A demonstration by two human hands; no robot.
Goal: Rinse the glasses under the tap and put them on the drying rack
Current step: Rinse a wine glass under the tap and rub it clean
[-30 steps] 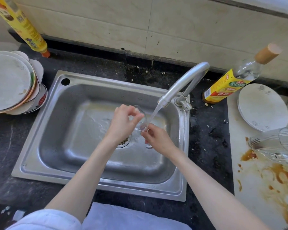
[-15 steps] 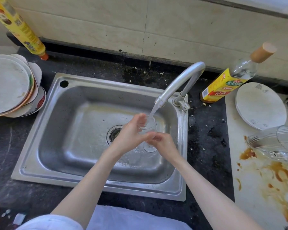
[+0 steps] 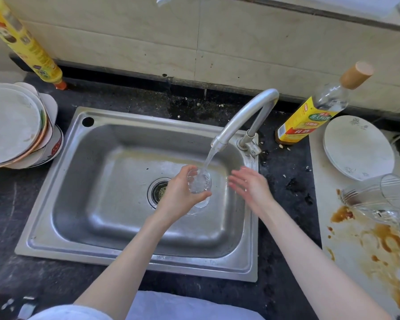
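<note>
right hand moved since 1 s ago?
Yes. The right hand has let go of the glass and pulled away to the right, toward the tap base; it now hangs open beside the glass.

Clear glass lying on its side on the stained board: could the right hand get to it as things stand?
Probably yes. The right hand is open and holds nothing, and only bare dark counter lies between it and the clear glass on that side.
</note>
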